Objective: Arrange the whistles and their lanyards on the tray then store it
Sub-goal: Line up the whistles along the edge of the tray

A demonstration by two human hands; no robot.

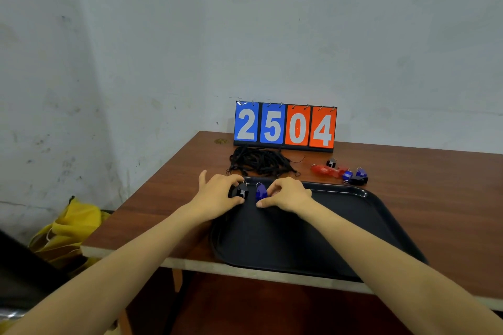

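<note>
Left hand (217, 196) fingers pinch a black whistle (240, 191) – right hand (285, 194) fingers pinch a blue whistle (260, 191) – over the tray (381, 215).

One black tray (353, 226) sits on one bench (435, 198). One black whistle (240, 191) and one blue whistle (260, 191) are at the tray; about five more whistles (341, 172) lie clustered beyond. One lanyard tangle (260, 162), one four-digit scoreboard (285, 126).

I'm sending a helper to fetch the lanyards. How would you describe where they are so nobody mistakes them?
Find the flip scoreboard reading 2504 at the wall end of the wooden table. Directly in front of it, behind the black tray, lies the lanyards: a tangled heap of thin black cords, unlike the chunky plastic whistles to its right.
</note>
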